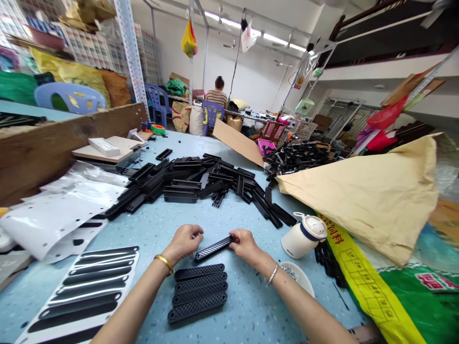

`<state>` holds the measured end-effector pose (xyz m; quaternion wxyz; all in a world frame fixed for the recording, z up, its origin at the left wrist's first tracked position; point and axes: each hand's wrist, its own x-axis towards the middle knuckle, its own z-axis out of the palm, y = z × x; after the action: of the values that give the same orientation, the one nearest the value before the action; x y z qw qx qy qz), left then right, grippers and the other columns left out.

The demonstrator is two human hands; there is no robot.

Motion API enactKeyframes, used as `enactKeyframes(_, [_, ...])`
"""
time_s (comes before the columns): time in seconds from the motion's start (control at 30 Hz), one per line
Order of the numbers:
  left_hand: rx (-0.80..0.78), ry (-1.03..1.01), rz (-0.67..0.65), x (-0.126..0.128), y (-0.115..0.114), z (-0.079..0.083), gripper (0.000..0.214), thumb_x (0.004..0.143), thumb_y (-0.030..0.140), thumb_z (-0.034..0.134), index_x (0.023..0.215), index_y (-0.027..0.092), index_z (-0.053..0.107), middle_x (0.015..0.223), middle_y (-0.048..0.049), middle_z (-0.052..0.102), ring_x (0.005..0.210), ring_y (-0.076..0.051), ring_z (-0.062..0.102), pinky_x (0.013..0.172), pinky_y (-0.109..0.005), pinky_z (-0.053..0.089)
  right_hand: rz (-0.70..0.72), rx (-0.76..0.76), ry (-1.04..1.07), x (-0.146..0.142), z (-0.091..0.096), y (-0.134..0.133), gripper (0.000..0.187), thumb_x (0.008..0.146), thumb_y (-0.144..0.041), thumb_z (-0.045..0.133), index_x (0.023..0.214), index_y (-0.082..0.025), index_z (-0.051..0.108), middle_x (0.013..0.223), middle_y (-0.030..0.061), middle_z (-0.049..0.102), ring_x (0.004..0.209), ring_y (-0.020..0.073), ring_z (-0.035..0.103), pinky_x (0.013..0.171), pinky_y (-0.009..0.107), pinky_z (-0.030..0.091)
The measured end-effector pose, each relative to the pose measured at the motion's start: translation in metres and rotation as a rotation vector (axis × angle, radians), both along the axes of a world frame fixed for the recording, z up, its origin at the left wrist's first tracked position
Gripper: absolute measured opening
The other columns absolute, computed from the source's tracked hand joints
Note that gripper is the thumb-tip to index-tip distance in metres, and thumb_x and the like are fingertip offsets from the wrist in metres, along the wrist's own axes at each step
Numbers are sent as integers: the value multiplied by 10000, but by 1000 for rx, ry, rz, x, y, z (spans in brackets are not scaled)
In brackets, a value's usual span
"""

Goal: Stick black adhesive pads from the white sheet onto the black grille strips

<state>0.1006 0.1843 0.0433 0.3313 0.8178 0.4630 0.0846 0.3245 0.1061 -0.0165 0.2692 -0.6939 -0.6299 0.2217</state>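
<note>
My right hand [245,244] pinches the far right end of a black textured strip [213,249] with rounded ends. The strip slants over the blue table, its left end lower and nearer to me. Just beyond that left end is my left hand [185,241], its fingers curled together; whatever may be between the fingertips is hidden. Closer to me lies a neat row of several similar black strips [199,292], textured side up. To the left, a white sheet [133,267] carries long, glossy black stickers [86,286].
Loose black plastic parts [186,177] are heaped across the table beyond my hands. On the right stand a white cup [301,239] and a white bowl [304,282] of small metal pieces. Brown paper [366,191] leans nearby. A person [217,95] sits far back.
</note>
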Motion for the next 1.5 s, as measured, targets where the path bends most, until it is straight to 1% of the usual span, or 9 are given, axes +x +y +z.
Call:
enactKeyframes(0.1, [-19, -89, 12, -9, -14, 1, 196, 853, 276, 553, 800, 171, 710, 647, -1, 662, 698, -186, 628, 721, -301, 465, 47, -29, -10, -9, 8, -6, 174, 647, -115, 688, 801, -180, 737, 721, 14, 700, 666, 165, 609, 631, 239, 441])
enactKeyframes(0.2, [-57, -199, 85, -23, -30, -3, 285, 808, 331, 501, 680, 182, 707, 587, -4, 655, 657, -192, 612, 667, -276, 439, 79, -47, -4, -21, 14, -21, 135, 661, -115, 661, 749, -173, 744, 642, 17, 685, 591, 158, 583, 573, 236, 408])
enactKeyframes(0.33, [-103, -378, 222, -43, -61, -12, 402, 830, 441, 426, 724, 172, 705, 710, -35, 716, 739, -218, 644, 671, -284, 476, 74, -2, 29, -34, 21, -42, 135, 727, -139, 612, 685, -178, 735, 667, 37, 694, 651, 171, 601, 632, 249, 411])
enactKeyframes(0.57, [-86, -609, 460, -47, -104, -26, 502, 857, 524, 404, 1021, 154, 702, 1043, -83, 741, 1025, -258, 651, 889, -330, 501, -125, 161, 192, -60, 17, -63, 405, 946, -317, 396, 714, -158, 687, 711, 59, 677, 695, 172, 599, 661, 250, 430])
enactKeyframes(0.83, [-86, -672, 451, -39, -123, -30, 448, 867, 495, 433, 1005, 173, 713, 1054, -74, 741, 1063, -273, 641, 932, -363, 487, -305, 292, 381, -85, 2, -100, 466, 977, -436, 325, 971, -162, 702, 1005, 129, 716, 961, 219, 655, 891, 305, 476])
enactKeyframes(1.0, [-89, -693, 452, -38, -132, -33, 440, 866, 501, 451, 1010, 176, 711, 1083, -75, 736, 1075, -279, 638, 944, -372, 482, -343, 315, 411, -85, 2, -112, 460, 988, -421, 332, 998, -161, 711, 1030, 132, 723, 991, 225, 661, 914, 325, 490])
enactKeyframes(1.17, [-88, -704, 459, -40, -132, -34, 484, 834, 546, 477, 1018, 169, 721, 1121, -90, 729, 1145, -308, 608, 1009, -412, 448, -351, 353, 377, -87, 5, -109, 423, 995, -358, 344, 1020, -154, 714, 1020, 121, 735, 974, 213, 675, 895, 310, 508])
enactKeyframes(1.33, [-94, -741, 495, -43, -127, -40, 585, 761, 622, 537, 1053, 148, 717, 1183, -114, 708, 1210, -342, 569, 1108, -481, 355, -346, 377, 229, -68, 21, -116, 332, 958, -248, 401, 1026, -143, 709, 964, 103, 738, 885, 192, 685, 790, 277, 536])
enactKeyframes(1.5, [-87, -690, 506, -46, -124, -49, 613, 804, 640, 496, 1173, 181, 668, 1289, -89, 651, 1302, -318, 496, 1166, -466, 279, -372, 317, -76, 4, 44, -155, 205, 747, -101, 595, 897, -153, 724, 858, 92, 709, 821, 221, 651, 754, 306, 510])
